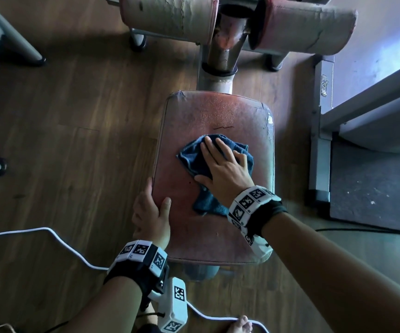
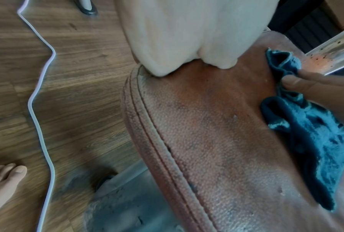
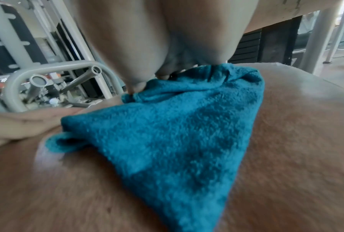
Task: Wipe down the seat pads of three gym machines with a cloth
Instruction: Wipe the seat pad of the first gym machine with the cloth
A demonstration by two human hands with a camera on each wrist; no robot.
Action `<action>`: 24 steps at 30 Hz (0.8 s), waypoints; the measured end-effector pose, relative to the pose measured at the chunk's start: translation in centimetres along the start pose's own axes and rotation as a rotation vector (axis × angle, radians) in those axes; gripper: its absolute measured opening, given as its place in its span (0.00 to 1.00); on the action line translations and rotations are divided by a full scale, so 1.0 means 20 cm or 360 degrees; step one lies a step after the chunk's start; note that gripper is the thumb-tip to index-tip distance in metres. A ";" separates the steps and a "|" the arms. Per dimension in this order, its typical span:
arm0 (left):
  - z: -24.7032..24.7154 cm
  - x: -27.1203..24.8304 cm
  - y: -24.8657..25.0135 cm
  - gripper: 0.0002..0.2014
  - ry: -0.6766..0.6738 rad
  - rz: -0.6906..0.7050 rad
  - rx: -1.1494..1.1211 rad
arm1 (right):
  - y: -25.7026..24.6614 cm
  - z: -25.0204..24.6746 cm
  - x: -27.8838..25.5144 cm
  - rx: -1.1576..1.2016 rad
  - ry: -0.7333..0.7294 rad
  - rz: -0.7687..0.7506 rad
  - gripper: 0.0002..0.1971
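Observation:
A worn red-brown seat pad (image 1: 218,111) fills the middle of the head view, cracked along its right edge. A blue terry cloth (image 1: 194,155) lies bunched on its centre. My right hand (image 1: 223,162) lies flat on the cloth with straight, spread fingers, pressing it onto the pad. My left hand (image 1: 154,205) grips the pad's left edge, thumb on top and fingers down the side. The left wrist view shows the stitched pad edge (image 2: 147,141), the cloth (image 2: 316,133) and my right thumb (image 2: 306,83). In the right wrist view the cloth (image 3: 177,133) spreads under my right hand (image 3: 157,47).
Two cracked roller pads (image 1: 170,18) (image 1: 307,27) and a rusty metal post (image 1: 220,63) stand just beyond the seat. A grey machine frame (image 1: 321,140) and black mat (image 1: 372,188) are on the right. A white cable (image 1: 62,243) crosses the wood floor beside my bare foot (image 1: 239,325).

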State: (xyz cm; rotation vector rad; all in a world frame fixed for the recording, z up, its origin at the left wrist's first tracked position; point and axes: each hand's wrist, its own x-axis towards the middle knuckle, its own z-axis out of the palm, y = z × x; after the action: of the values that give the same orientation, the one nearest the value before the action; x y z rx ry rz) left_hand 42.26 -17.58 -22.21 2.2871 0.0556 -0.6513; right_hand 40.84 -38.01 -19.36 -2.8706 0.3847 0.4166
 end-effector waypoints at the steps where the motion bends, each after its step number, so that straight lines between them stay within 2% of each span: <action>1: 0.00 0.00 0.01 0.30 0.0013 0.0006 0.0002 | 0.01 0.00 0.00 -0.0028 -0.0012 -0.0018 0.42; 6: -0.02 0.00 0.02 0.31 0.0085 0.0159 0.0094 | 0.04 -0.08 0.10 -0.0086 -0.0062 0.0036 0.44; 12: -0.02 -0.01 0.04 0.30 0.0068 0.0086 0.0095 | 0.02 -0.02 0.02 0.0071 -0.0025 0.0286 0.40; 15: -0.02 -0.01 0.04 0.30 0.0058 0.0056 0.0066 | 0.05 -0.02 0.00 0.0009 -0.0021 0.0247 0.40; 21: -0.01 -0.01 0.02 0.30 0.0082 0.0128 0.0027 | 0.11 -0.09 0.12 -0.0088 -0.0046 0.0175 0.41; 24: -0.01 -0.01 0.02 0.30 0.0064 0.0062 0.0040 | 0.11 -0.06 0.04 -0.0050 -0.0039 0.0195 0.40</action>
State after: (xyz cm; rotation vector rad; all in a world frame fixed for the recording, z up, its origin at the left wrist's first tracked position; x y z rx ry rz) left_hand 42.27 -17.71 -21.64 2.3198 0.0225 -0.5890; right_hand 41.29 -40.46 -18.88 -2.8786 0.5567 0.4823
